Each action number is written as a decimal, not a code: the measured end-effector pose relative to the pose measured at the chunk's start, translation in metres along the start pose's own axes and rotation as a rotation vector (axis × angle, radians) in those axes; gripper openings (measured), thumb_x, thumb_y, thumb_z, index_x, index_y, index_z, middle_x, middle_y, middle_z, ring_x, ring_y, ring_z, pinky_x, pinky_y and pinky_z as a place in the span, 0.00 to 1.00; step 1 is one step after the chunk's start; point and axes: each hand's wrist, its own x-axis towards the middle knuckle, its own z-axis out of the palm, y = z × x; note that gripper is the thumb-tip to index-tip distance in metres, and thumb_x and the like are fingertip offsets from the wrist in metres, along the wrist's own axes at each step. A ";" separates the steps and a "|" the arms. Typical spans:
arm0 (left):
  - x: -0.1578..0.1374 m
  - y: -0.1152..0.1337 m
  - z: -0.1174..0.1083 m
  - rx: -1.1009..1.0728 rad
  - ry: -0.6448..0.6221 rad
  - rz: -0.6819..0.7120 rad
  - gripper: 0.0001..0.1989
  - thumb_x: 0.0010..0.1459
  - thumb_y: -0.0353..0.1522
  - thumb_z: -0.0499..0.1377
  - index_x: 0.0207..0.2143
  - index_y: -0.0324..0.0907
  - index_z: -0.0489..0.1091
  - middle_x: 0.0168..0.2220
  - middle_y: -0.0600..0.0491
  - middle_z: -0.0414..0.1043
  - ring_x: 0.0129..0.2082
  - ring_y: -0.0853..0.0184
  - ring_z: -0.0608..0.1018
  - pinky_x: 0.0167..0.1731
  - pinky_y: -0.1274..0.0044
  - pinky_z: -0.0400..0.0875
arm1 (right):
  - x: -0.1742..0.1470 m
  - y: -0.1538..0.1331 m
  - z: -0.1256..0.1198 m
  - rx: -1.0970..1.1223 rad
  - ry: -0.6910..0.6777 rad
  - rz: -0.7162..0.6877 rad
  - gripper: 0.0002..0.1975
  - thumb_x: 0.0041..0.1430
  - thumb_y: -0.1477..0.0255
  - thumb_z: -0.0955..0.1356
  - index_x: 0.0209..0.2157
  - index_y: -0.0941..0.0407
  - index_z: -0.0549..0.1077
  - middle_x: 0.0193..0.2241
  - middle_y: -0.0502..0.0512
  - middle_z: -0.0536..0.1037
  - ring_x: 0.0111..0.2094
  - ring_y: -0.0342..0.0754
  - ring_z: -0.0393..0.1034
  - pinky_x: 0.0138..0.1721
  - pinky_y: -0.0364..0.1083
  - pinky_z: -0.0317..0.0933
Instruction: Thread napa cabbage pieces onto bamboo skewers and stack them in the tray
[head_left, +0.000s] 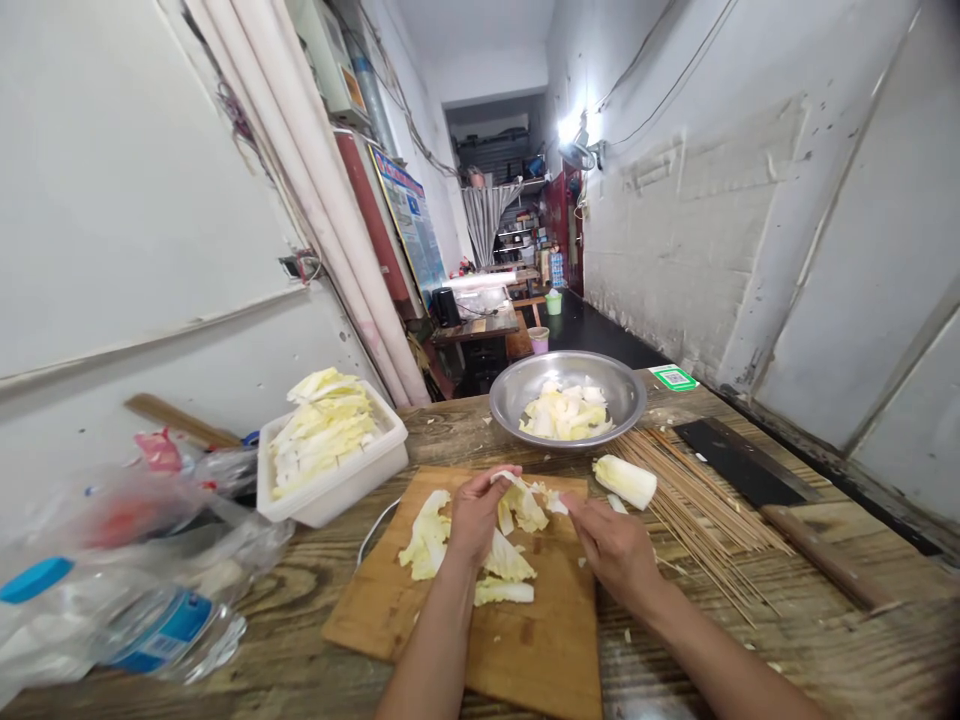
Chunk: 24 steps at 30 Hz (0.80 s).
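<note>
Above the wooden cutting board, my left hand pinches a pale yellow cabbage leaf by its upper edge. My right hand is closed on a white piece at the leaf's right end; whether it is still joined to the leaf I cannot tell. Several loose leaf pieces lie on the board: one leaf left of my left wrist, and a pale strip between my forearms. Just beyond my right hand, a small cabbage heart rests on the table.
A steel bowl with cabbage pieces stands behind the board. Bamboo skewers and a cleaver lie to the right. At left are a white tub heaped with cabbage leaves, plastic bags and a water bottle.
</note>
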 end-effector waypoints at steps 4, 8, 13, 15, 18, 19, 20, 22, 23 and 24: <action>0.000 -0.002 -0.001 0.046 0.008 0.016 0.14 0.43 0.38 0.66 0.32 0.40 0.77 0.34 0.49 0.79 0.35 0.65 0.77 0.39 0.75 0.68 | -0.001 0.000 -0.001 -0.006 0.001 0.009 0.14 0.63 0.77 0.60 0.47 0.60 0.72 0.27 0.53 0.76 0.25 0.43 0.70 0.26 0.40 0.59; -0.001 -0.004 -0.001 0.119 0.008 0.045 0.12 0.44 0.37 0.66 0.31 0.40 0.77 0.33 0.50 0.79 0.34 0.66 0.77 0.37 0.76 0.68 | -0.001 -0.001 -0.002 -0.010 -0.010 0.032 0.15 0.62 0.77 0.59 0.47 0.60 0.72 0.29 0.54 0.77 0.26 0.44 0.71 0.26 0.41 0.59; -0.001 -0.002 0.000 0.236 -0.005 0.092 0.10 0.45 0.36 0.65 0.31 0.41 0.78 0.32 0.51 0.79 0.33 0.65 0.77 0.37 0.75 0.69 | 0.003 -0.001 -0.006 -0.007 -0.047 0.047 0.15 0.62 0.77 0.59 0.46 0.59 0.72 0.28 0.54 0.77 0.25 0.44 0.71 0.25 0.40 0.58; -0.002 0.003 -0.002 0.286 -0.028 0.115 0.09 0.45 0.35 0.65 0.30 0.41 0.78 0.32 0.51 0.79 0.34 0.64 0.77 0.38 0.73 0.69 | 0.006 0.003 -0.011 -0.003 -0.070 0.031 0.15 0.62 0.78 0.58 0.46 0.58 0.72 0.26 0.53 0.76 0.24 0.43 0.70 0.25 0.40 0.57; -0.007 0.018 -0.006 0.356 -0.107 0.183 0.06 0.45 0.33 0.65 0.29 0.42 0.78 0.33 0.50 0.79 0.37 0.61 0.77 0.42 0.70 0.69 | 0.012 0.013 -0.022 0.009 -0.112 -0.033 0.15 0.63 0.76 0.59 0.45 0.56 0.73 0.24 0.51 0.74 0.23 0.41 0.67 0.24 0.40 0.55; -0.011 0.024 -0.009 0.410 -0.152 0.264 0.06 0.46 0.32 0.65 0.30 0.43 0.78 0.35 0.49 0.79 0.38 0.61 0.77 0.43 0.69 0.68 | 0.014 0.015 -0.026 0.013 -0.125 -0.067 0.15 0.63 0.76 0.59 0.45 0.56 0.73 0.23 0.50 0.73 0.22 0.41 0.66 0.24 0.40 0.54; -0.016 0.030 -0.012 0.486 -0.198 0.375 0.06 0.48 0.31 0.64 0.31 0.44 0.78 0.36 0.49 0.78 0.40 0.61 0.76 0.43 0.68 0.68 | 0.015 0.016 -0.031 0.011 -0.133 -0.113 0.15 0.63 0.76 0.59 0.45 0.56 0.73 0.22 0.50 0.73 0.22 0.41 0.65 0.23 0.40 0.54; -0.029 0.043 -0.019 0.673 -0.269 0.627 0.08 0.51 0.29 0.61 0.35 0.45 0.77 0.37 0.50 0.77 0.39 0.64 0.76 0.40 0.70 0.70 | 0.014 0.012 -0.040 -0.014 -0.140 -0.215 0.15 0.62 0.77 0.59 0.47 0.57 0.71 0.22 0.49 0.72 0.21 0.41 0.64 0.23 0.41 0.53; -0.036 0.048 -0.023 0.757 -0.285 0.726 0.10 0.53 0.27 0.59 0.38 0.46 0.76 0.36 0.50 0.76 0.38 0.66 0.76 0.38 0.73 0.71 | 0.013 0.008 -0.043 -0.033 -0.143 -0.264 0.15 0.62 0.78 0.59 0.48 0.57 0.70 0.22 0.49 0.71 0.21 0.41 0.63 0.23 0.41 0.53; -0.043 0.053 -0.027 0.823 -0.285 0.797 0.13 0.54 0.26 0.58 0.41 0.46 0.74 0.36 0.50 0.75 0.37 0.67 0.76 0.36 0.75 0.71 | 0.010 0.002 -0.046 -0.054 -0.149 -0.304 0.16 0.62 0.79 0.59 0.50 0.58 0.69 0.21 0.49 0.71 0.20 0.42 0.62 0.23 0.42 0.52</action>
